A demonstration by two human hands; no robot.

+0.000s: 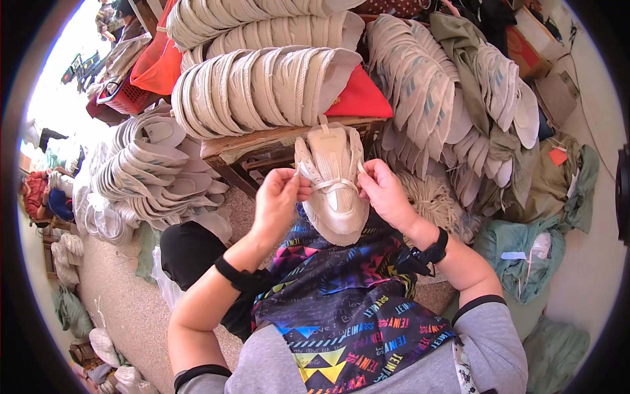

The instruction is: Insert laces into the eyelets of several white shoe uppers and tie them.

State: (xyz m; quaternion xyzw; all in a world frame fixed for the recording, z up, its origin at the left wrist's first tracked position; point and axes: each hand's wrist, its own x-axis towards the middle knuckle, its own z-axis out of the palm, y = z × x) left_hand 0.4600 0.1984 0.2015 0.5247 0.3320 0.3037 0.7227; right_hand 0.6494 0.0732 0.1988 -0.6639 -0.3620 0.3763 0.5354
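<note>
A cream shoe upper with a mesh tongue lies over my lap, toe toward me, against the edge of a wooden bench. A pale shoelace crosses its lower eyelets. On the left side of the upper, my left hand is closed in a pinch on one part of the lace. My right hand pinches the lace at the opposite eyelet row, thumb and forefinger together. The exact lace ends are partly hidden by my fingers.
Nested stacks of cream uppers fill the wooden bench ahead, beside a red cloth. More uppers are heaped at left and right. A bundle of laces hangs by my right forearm; green bags lie farther right.
</note>
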